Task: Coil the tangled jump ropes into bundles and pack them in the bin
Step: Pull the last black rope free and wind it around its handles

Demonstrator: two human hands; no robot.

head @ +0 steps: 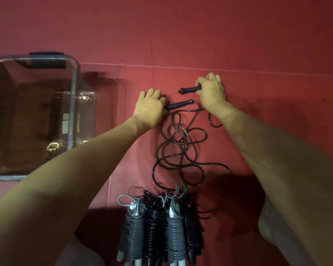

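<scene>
A black jump rope (178, 143) lies in a loose tangle on the red mat. Its two black handles lie side by side at the far end. My left hand (149, 108) grips the end of the nearer handle (178, 104). My right hand (211, 92) grips the end of the farther handle (189, 89). Close to me lie several coiled rope bundles (158, 229), grey and black, side by side. A clear plastic bin (74, 96) stands at the left.
The red mat (200, 35) covers the whole floor in view, with a seam running across behind my hands. The bin has a dark handle on its far rim (46, 54). My knees show at the bottom corners.
</scene>
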